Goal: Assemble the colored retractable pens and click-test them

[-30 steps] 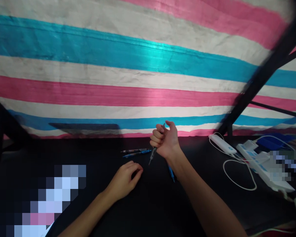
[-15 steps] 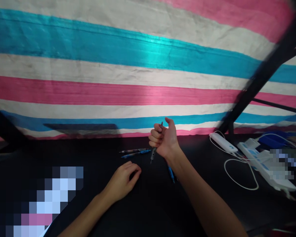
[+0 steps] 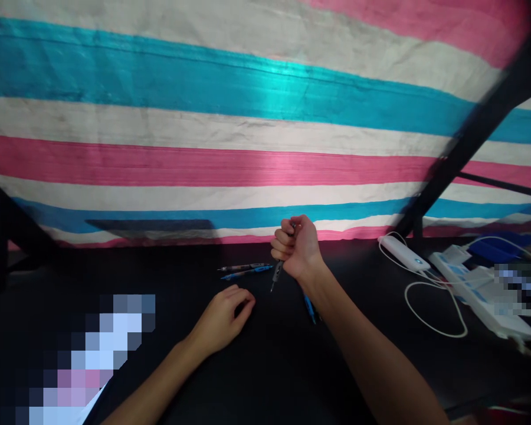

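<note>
My right hand [image 3: 297,248] is a fist around a dark pen [image 3: 275,275], held upright above the black table [image 3: 256,366], tip pointing down; the thumb presses on the pen's top end. My left hand [image 3: 222,316] rests on the table in front of it, fingers loosely curled, with nothing seen in it. Two pens, one dark [image 3: 239,267] and one blue [image 3: 248,273], lie side by side just left of the right hand. Another blue pen [image 3: 309,308] lies partly hidden under my right wrist.
A pink, blue and white striped cloth [image 3: 248,136] hangs behind the table. At right lie a white power bank [image 3: 400,252] with a looping white cable [image 3: 433,307], a white power strip [image 3: 482,295] and a dark slanted frame bar [image 3: 473,136]. A blurred patch sits at lower left.
My right thumb, raised before, has come down onto the pen's top. The left hand has barely shifted. The pens on the table have not moved.
</note>
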`<state>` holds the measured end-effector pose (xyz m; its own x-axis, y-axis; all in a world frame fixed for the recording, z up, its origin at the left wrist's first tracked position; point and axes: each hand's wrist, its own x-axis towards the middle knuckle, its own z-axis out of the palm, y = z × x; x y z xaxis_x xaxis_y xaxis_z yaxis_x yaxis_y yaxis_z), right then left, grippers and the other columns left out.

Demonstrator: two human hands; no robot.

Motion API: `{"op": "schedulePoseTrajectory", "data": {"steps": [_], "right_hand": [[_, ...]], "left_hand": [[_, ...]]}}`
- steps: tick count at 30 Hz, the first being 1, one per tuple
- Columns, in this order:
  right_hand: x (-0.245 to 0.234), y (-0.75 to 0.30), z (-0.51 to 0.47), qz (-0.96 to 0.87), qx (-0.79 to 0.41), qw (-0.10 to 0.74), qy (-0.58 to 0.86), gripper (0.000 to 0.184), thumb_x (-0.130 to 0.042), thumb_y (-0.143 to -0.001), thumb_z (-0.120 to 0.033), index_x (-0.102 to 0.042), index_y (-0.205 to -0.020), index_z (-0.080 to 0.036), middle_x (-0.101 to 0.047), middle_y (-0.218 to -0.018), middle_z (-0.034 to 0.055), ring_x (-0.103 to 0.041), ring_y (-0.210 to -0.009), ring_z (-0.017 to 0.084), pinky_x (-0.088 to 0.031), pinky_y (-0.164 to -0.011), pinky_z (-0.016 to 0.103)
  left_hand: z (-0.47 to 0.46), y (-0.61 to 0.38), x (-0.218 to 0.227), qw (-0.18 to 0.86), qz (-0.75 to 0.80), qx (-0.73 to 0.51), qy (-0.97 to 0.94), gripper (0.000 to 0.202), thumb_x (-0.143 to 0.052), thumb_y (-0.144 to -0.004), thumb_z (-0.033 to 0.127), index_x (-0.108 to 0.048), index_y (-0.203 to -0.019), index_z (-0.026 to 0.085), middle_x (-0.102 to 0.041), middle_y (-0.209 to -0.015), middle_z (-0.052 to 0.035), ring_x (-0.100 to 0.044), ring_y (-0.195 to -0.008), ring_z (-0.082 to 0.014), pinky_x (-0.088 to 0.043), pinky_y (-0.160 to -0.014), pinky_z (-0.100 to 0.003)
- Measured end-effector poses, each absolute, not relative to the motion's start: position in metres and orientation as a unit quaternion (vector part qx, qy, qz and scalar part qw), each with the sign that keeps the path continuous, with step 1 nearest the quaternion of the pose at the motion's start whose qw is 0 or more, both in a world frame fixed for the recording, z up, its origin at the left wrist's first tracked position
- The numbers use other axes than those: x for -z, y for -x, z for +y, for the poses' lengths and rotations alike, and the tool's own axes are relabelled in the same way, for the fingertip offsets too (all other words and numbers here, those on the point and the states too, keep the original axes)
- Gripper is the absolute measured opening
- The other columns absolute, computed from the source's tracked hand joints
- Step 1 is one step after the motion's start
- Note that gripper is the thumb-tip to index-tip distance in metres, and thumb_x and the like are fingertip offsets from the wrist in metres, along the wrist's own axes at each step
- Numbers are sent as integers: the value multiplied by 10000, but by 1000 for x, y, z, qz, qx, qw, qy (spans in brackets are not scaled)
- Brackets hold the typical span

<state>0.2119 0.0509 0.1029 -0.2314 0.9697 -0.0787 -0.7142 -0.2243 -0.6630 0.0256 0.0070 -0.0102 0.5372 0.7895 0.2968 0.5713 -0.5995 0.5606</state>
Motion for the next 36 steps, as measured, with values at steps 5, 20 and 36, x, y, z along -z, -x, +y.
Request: {"op": "schedulePoseTrajectory", "data": {"steps": [5,20,36], "right_hand": [[-101,-215,53,-251,-741,575,241,346,-379,-792,-414,-277,-524,-221,-129,-387,-92,-33,-377,76,-36,-367,238],[-99,-219,57,-245,-728,583,265,324,-367,-810,-365,-311,-532,-209,-142,-400,-85,-50,-382,80,-48,-377,231],[-16,-321,56,-388,-511,514,570,110,-622,-692,-125,-638,-801,-125,-556,-684,25,-528,-539,111,-558,-565,319]], "left_hand": [[9,-24,9,191,395,-276,-855,195,-438,-915,241,-627,-878,209,-635,-818,-26,-582,-793,-172,-450,-731,-300],[20,-16,19,36,504,-274,-818,303,-480,-853,206,-540,-1147,248,-541,-1177,-82,-487,-1100,-283,-406,-861,-446],[25,-13,22,38,553,-225,-802,242,-417,-901,272,-620,-1015,207,-592,-988,-88,-518,-945,-266,-396,-767,-414]]}}
